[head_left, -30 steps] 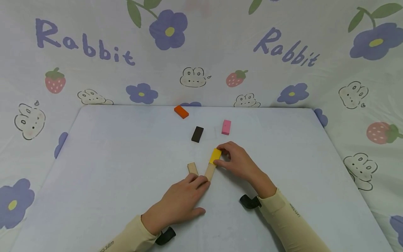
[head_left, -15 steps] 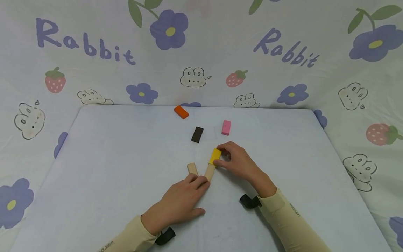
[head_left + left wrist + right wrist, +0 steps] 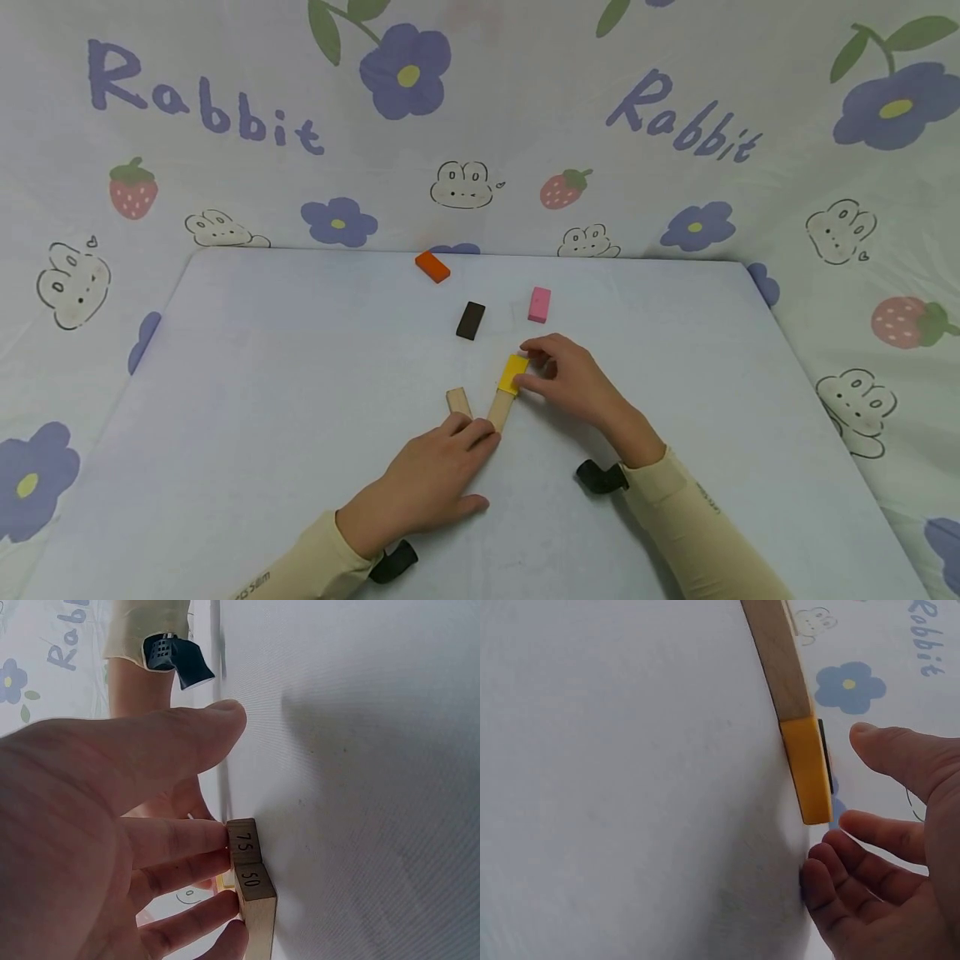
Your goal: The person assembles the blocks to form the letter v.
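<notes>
Yellow block (image 3: 512,374) is laid on the counter (image 3: 262,375) end-to-end with a wooden block (image 3: 501,408) touched by the outstretched left hand (image 3: 431,471); placing seems done, and the right hand (image 3: 567,381), unclasped and empty, should be eased away.

A pale printed cloth (image 3: 517,108) sweeps across the back and both sides, purple "Rabbit" lettering (image 3: 206,104) up there twice, and look at those flowers (image 3: 406,71), strawberries (image 3: 133,198), outlined rabbits (image 3: 461,187)! Below, the counter (image 3: 262,375) spreads wide and white, far edge running straight across, the light soft and greyish.
</notes>
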Demonstrator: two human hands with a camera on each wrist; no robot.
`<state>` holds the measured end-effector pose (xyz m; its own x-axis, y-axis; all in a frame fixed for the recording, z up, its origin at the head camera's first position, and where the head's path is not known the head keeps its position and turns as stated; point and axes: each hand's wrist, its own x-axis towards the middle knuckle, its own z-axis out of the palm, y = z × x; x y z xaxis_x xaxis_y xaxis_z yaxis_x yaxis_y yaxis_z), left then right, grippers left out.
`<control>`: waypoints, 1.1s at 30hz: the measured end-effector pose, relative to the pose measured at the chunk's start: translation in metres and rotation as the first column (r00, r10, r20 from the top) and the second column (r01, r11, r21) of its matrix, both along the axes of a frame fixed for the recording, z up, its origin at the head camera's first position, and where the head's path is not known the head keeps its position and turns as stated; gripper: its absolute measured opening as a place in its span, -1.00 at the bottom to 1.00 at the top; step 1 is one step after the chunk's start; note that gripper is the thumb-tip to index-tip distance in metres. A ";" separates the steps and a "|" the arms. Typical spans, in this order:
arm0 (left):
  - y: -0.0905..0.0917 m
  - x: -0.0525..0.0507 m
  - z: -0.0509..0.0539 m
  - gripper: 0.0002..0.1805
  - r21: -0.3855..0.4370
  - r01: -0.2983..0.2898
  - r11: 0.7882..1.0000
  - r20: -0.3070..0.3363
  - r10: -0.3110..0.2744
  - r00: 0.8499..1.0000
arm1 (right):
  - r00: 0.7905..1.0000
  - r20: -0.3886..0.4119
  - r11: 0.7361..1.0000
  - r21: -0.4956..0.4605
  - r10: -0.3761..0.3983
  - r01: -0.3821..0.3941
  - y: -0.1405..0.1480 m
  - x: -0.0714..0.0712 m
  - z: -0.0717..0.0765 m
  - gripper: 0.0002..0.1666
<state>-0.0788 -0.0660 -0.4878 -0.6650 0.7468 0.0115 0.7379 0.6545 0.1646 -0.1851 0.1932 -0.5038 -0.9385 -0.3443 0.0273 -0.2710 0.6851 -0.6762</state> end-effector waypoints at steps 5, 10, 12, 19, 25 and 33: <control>0.000 0.000 0.000 -0.17 0.000 -0.001 1.000 -0.012 0.001 1.000 | 1.000 0.000 0.999 -0.023 -0.026 0.026 0.006 -0.004 0.008 -0.43; 0.001 0.000 0.003 -0.17 0.002 -0.004 1.000 0.005 0.004 1.000 | 0.999 -0.009 0.999 -0.036 -0.035 0.035 0.014 -0.010 0.015 -0.41; 0.001 0.000 0.004 -0.17 0.003 -0.005 1.000 0.011 0.005 1.000 | 0.999 -0.012 0.998 -0.050 -0.037 0.036 0.018 -0.012 0.019 -0.40; 0.002 -0.001 0.004 -0.16 -0.009 -0.007 1.000 0.013 0.008 1.000 | 0.998 -0.010 0.997 -0.048 -0.057 0.056 0.028 -0.025 0.029 -0.35; 0.002 -0.001 0.004 -0.14 -0.033 0.000 0.999 0.002 0.000 1.000 | 0.998 -0.013 0.997 -0.043 -0.067 0.066 0.035 -0.041 0.030 -0.33; 0.003 0.002 0.001 -0.11 -0.057 0.010 0.998 -0.020 -0.012 1.000 | 0.998 -0.015 0.998 0.005 -0.062 0.062 0.040 -0.058 0.026 -0.29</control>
<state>-0.0770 -0.0628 -0.4873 -0.6568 0.7539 -0.0179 0.7480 0.6543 0.1117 -0.2434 0.2332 -0.4774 -0.9577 -0.2852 0.0390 -0.2372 0.7049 -0.6685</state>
